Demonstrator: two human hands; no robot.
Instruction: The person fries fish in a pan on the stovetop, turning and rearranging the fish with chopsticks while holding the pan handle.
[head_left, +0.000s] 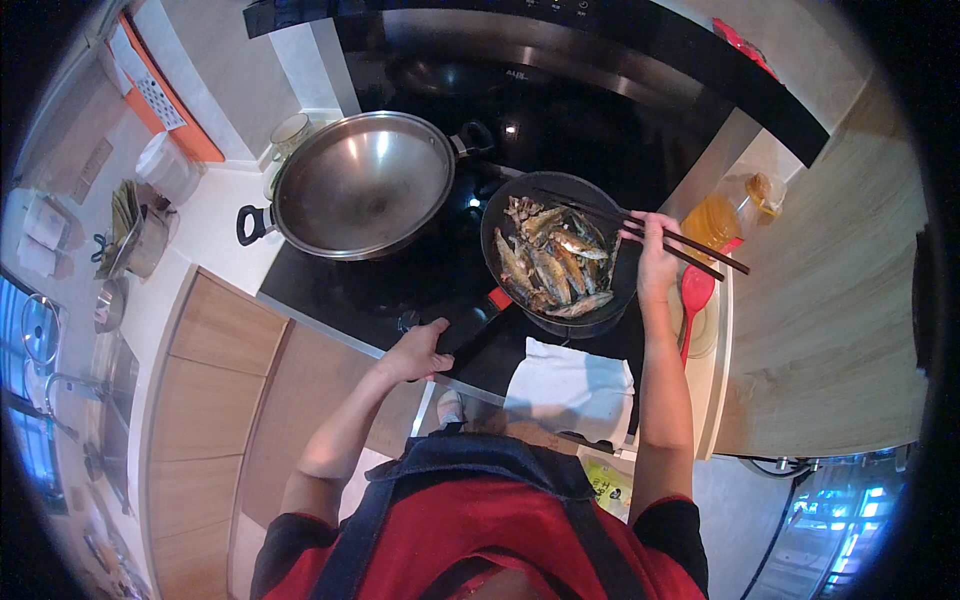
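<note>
On the right side of the black hob sits a dark frying pan (624, 296) with several browned small fish (553, 274) piled in it. My left hand (416, 352) is closed around the end of the pan's black handle (474, 324), which has a red section by the pan. My right hand (657, 255) holds a pair of long dark chopsticks (694, 251) over the pan's right rim. Their tips reach in among the fish at the back, where they are hard to make out against the dark pan.
A large two-handled steel wok (367, 187) occupies the hob's left side. A white cloth (574, 386) drapes over the front edge. At right are a red spoon (697, 289) and an oil bottle (712, 221). The range hood (675, 82) overhangs the back.
</note>
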